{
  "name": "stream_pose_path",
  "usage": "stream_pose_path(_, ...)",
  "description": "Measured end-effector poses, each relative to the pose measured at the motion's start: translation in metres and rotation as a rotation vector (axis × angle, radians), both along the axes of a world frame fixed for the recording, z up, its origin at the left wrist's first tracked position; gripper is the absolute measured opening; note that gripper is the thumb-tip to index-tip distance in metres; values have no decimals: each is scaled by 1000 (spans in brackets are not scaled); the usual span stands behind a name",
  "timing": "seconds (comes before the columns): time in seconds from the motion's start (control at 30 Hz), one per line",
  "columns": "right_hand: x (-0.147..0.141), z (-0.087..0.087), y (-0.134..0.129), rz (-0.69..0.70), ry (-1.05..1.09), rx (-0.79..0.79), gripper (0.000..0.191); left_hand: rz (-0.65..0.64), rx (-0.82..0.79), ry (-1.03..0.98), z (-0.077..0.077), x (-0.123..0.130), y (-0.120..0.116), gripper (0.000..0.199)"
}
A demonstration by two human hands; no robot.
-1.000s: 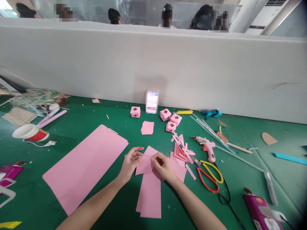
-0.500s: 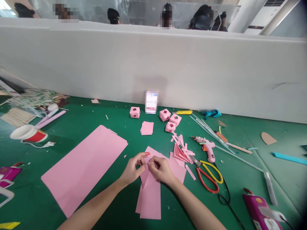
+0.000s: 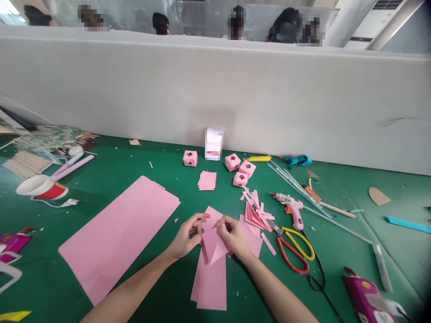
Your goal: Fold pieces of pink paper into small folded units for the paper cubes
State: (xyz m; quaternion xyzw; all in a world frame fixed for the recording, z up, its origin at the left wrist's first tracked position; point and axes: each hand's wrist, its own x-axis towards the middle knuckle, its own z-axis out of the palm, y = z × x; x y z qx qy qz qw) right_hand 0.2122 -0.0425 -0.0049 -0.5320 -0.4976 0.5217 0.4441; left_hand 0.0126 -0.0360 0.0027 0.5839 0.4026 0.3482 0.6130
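My left hand (image 3: 186, 235) pinches the left edge of a small piece of pink paper (image 3: 213, 244), its raised index fingertip wrapped in something red and white. At the paper's upper right side, the fingers of my right hand (image 3: 232, 234) are closed on it. A corner of this paper points down toward me. Beneath it lie long strips of pink paper (image 3: 213, 289). Just right of my right hand are a fanned bundle of folded pink paper (image 3: 254, 218) and scissors (image 3: 292, 246) with red and yellow handles.
A large pink sheet (image 3: 117, 237) lies at left, near a paper cup (image 3: 42, 187). Farther back are pink squares (image 3: 207, 181), folded paper blocks (image 3: 232, 162), a propped phone (image 3: 213, 144) and a yellow cutter (image 3: 259, 159). A glue gun (image 3: 292, 208) rests right. A white partition (image 3: 151, 89) stands behind.
My right hand has moved slightly right and away from my left hand. The pink paper between them has spread wider, its lower corner swinging up and right.
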Motion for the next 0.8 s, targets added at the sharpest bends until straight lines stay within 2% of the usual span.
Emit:
stream_pose_path(0.13, 9, 1, 5, -116, 89, -1, 24, 46, -95, -114, -1, -3, 0, 45)
stream_pose_path(0.27, 9, 3, 5, -86, 93, 3, 33, 106, -93, -144, -1, -1, 2, 41)
stream_pose_path(0.57, 3, 6, 7, -84, 25, 24, 47, 129, -121, -115, -2, 3, 5, 51)
stream_pose_path(0.8, 1, -1, 4, -27, 13, 47, 40, 179, -139, -41, 3, 4, 3, 49)
